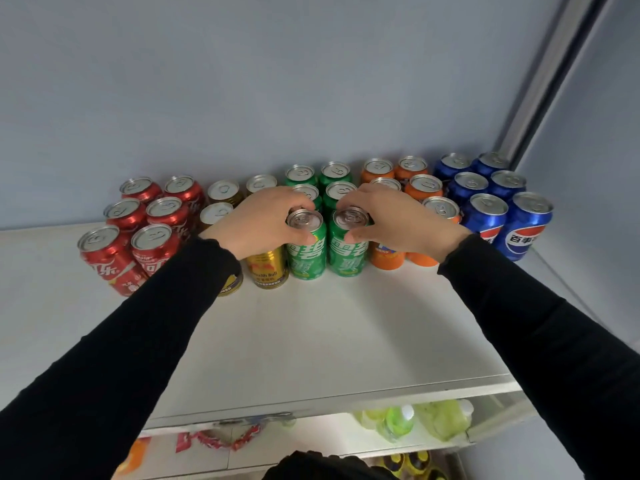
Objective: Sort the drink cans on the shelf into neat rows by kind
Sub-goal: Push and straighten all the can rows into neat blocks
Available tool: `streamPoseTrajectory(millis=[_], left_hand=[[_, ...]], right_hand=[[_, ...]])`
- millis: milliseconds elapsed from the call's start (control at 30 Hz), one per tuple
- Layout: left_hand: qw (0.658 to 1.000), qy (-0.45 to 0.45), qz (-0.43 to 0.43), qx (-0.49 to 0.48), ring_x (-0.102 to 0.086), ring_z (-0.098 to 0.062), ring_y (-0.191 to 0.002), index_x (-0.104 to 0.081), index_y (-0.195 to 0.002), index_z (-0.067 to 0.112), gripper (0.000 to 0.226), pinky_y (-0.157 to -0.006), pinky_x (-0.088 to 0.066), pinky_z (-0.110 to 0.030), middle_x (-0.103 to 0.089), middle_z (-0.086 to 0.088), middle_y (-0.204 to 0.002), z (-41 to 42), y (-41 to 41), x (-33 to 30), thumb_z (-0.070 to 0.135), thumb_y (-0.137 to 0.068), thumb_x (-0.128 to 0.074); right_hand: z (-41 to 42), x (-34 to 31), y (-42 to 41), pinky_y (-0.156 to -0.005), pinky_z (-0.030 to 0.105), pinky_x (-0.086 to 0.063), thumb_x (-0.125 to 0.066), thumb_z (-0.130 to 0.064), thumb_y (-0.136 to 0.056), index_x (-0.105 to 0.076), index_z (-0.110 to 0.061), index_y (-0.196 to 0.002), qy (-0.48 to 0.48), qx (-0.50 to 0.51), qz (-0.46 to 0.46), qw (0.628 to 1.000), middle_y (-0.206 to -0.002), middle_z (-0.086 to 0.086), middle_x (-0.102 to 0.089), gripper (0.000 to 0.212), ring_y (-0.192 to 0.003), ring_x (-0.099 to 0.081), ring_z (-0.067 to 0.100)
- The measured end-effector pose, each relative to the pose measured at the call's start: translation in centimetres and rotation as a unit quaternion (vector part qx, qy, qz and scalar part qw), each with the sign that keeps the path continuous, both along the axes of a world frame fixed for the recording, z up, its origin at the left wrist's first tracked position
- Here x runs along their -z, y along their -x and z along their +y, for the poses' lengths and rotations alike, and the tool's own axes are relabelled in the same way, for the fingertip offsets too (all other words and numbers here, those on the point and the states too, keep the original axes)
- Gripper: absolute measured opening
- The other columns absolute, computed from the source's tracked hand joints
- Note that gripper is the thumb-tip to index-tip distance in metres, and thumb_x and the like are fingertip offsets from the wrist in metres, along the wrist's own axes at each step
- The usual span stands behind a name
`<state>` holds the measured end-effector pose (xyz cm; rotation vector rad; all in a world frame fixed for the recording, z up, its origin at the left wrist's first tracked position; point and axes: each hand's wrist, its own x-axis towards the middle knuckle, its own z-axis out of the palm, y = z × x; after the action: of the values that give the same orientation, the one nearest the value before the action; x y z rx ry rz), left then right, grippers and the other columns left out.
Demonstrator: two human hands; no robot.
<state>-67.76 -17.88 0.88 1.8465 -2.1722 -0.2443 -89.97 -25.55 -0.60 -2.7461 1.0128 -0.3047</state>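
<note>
All cans stand upright on the white shelf, placed here relative to the green cans, which form two columns at mid-shelf. The front two green cans touch side by side. Gold cans stand just left of them, red cans farther left. Orange cans stand just right, blue cans beyond.

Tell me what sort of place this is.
Probably a shop or stockroom display shelf. The white shelf holds many drink cans grouped by colour, from red cans to blue cans, and a lower shelf carries bottles and snack packets.
</note>
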Motion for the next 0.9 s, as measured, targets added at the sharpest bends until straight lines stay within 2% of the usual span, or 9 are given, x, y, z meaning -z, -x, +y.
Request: streamPoseTrajectory(millis=[67,200,367,433,500,600,733,900], left_hand=[[1.000,0.004,0.001,-0.004,-0.048,-0.002,-0.078,-0.066,-0.119,0.028,0.046,-0.066,-0.032,-0.023,-0.057,0.008,-0.101,0.5,0.1,0.1,0.045,-0.078,-0.079],[1.000,0.008,-0.002,-0.006,-0.050,0.002,-0.081,-0.065,-0.119,0.028,0.049,-0.064,-0.032,-0.013,-0.058,0.011,-0.101,1.2,0.3,0.3,0.049,-0.077,-0.079],[1.000,-0.009,0.012,-0.011,-0.055,-0.002,-0.086,-0.062,-0.122,0.030,0.054,-0.075,-0.047,-0.027,-0.058,0.012,-0.102,1.4,0.4,0.3,0.052,-0.075,-0.079],[0.999,-0.030,0.023,-0.010,-0.058,-0.002,-0.089,-0.059,-0.127,0.032,0.060,-0.080,-0.051,-0.031,-0.060,0.014,-0.106,1.2,0.3,-0.1,0.057,-0.075,-0.077],[0.998,-0.029,0.045,-0.020,-0.061,-0.003,-0.093,-0.055,-0.133,0.033,0.061,-0.084,-0.053,-0.032,-0.060,0.013,-0.112,0.6,-0.2,-0.7,0.058,-0.080,-0.072],[0.998,0.030,0.022,-0.045,-0.060,-0.009,-0.096,-0.057,-0.132,0.026,0.049,-0.084,-0.050,-0.031,-0.059,0.006,-0.116,-1.6,-1.2,-1.5,0.048,-0.089,-0.066],[0.998,0.008,-0.056,-0.042,-0.055,-0.020,-0.106,-0.054,-0.137,0.023,0.056,-0.083,-0.042,-0.033,-0.056,-0.002,-0.118,-4.9,-1.2,-1.1,0.050,-0.089,-0.065],[0.996,-0.016,-0.082,-0.025,-0.056,-0.025,-0.109,-0.062,-0.128,0.023,0.050,-0.089,-0.044,-0.038,-0.059,-0.004,-0.118,-6.5,-1.3,0.1,0.047,-0.085,-0.070]], right_hand=[[0.0,-0.3,0.4,-0.080,0.036,-0.040,-0.075,-0.036,-0.084,-0.062,-0.027,-0.122,-0.013,-0.016,0.005,1.000,-0.107,0.000,-0.056,0.041,-0.101,-0.052,0.021],[0.4,-0.5,1.1,-0.085,0.040,-0.045,-0.074,-0.036,-0.084,-0.062,-0.030,-0.121,-0.017,-0.031,0.006,0.999,-0.109,-0.002,-0.056,0.040,-0.101,-0.053,0.019],[0.4,-0.8,1.1,-0.086,0.039,-0.046,-0.075,-0.036,-0.084,-0.061,-0.029,-0.124,-0.026,-0.031,0.009,0.999,-0.111,-0.002,-0.057,0.043,-0.101,-0.054,0.018],[0.3,-1.6,1.3,-0.088,0.036,-0.047,-0.075,-0.035,-0.085,-0.061,-0.026,-0.128,-0.063,-0.039,0.006,0.997,-0.114,-0.004,-0.061,0.046,-0.103,-0.058,0.016],[-0.2,-2.9,1.6,-0.086,0.027,-0.049,-0.074,-0.034,-0.088,-0.061,-0.022,-0.131,-0.107,-0.023,-0.047,0.993,-0.116,-0.006,-0.065,0.046,-0.104,-0.061,0.013],[-2.6,-3.8,1.1,-0.085,0.030,-0.047,-0.069,-0.034,-0.091,-0.063,-0.019,-0.127,-0.052,0.040,-0.101,0.993,-0.117,-0.002,-0.064,0.039,-0.106,-0.062,0.016],[-4.6,-2.8,-1.5,-0.087,0.036,-0.042,-0.064,-0.045,-0.092,-0.056,-0.021,-0.136,0.003,0.054,0.015,0.998,-0.121,0.007,-0.059,0.050,-0.111,-0.056,0.026],[-4.9,-2.0,-3.3,-0.089,0.041,-0.047,-0.067,-0.045,-0.088,-0.059,-0.020,-0.131,0.031,0.042,0.062,0.997,-0.116,0.009,-0.064,0.051,-0.109,-0.059,0.030]])
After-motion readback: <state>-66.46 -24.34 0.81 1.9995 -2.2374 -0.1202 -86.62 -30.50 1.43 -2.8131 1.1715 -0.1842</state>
